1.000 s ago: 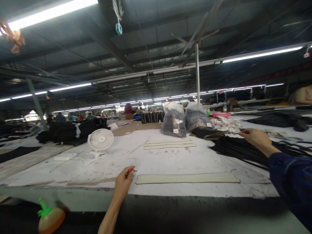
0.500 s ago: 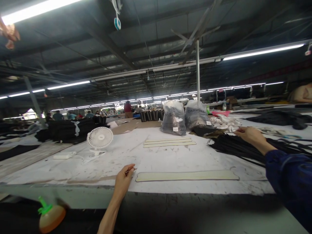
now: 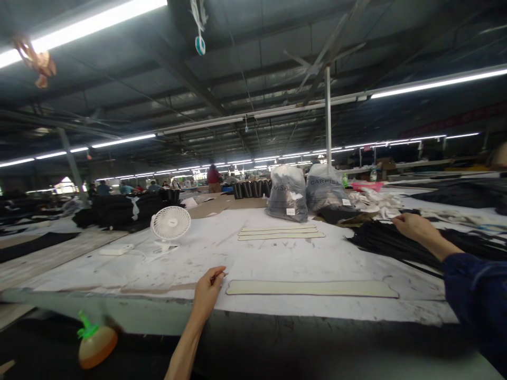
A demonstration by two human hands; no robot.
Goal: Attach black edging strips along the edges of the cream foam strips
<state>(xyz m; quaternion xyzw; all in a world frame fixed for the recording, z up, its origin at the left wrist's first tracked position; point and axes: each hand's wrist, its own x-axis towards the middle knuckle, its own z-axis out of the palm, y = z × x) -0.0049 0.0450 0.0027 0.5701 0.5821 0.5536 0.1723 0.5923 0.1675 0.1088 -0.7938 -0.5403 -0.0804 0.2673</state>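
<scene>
Black strips (image 3: 382, 240) heaped on counter (image 3: 277, 258), right side. Right hand (image 3: 415, 229) at the heap, finger grip can't tell. Left hand (image 3: 208, 287): fingers pinched closed beside pale strip (image 3: 312, 288). Probably strip selection; next calls for separating one cleanly.

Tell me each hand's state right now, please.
Left hand: closed; anything held cannot be told.
Right hand: by the black strips; grip cannot be told.

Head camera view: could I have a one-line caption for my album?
At a white-topped table, left hand beside a long pale strip, right hand by black strips, white fan farther back.
</scene>
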